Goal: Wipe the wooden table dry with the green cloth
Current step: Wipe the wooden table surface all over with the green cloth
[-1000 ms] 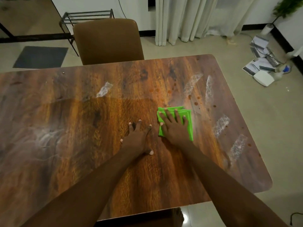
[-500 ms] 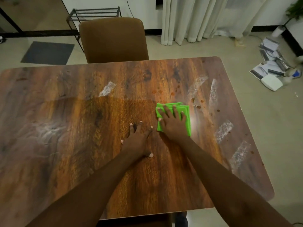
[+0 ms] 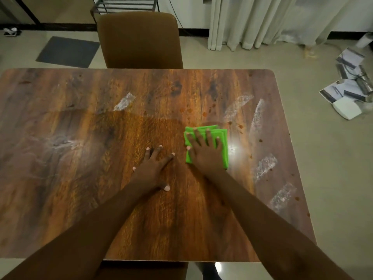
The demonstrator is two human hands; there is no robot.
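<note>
Fingers [image 3: 198,137] of the right hand [image 3: 205,154] lie straight and spread, pressing flat on the folded green cloth [image 3: 223,148], curled round nothing. The cloth lies right of centre on the wooden worktop [image 3: 80,188], among pale smears [image 3: 263,164]. The left hand [image 3: 153,167] rests flat just beside it, fingers released, on bare wood.

Single head-worn view, close above the near edge of the brown wood-grain counter [image 3: 80,178], facing forward and steeply down.

My forearms [image 3: 262,215] are bare up to the elbows; my left hand [image 3: 153,168] and right hand [image 3: 205,156] have short-trimmed nails [image 3: 167,187].
</note>
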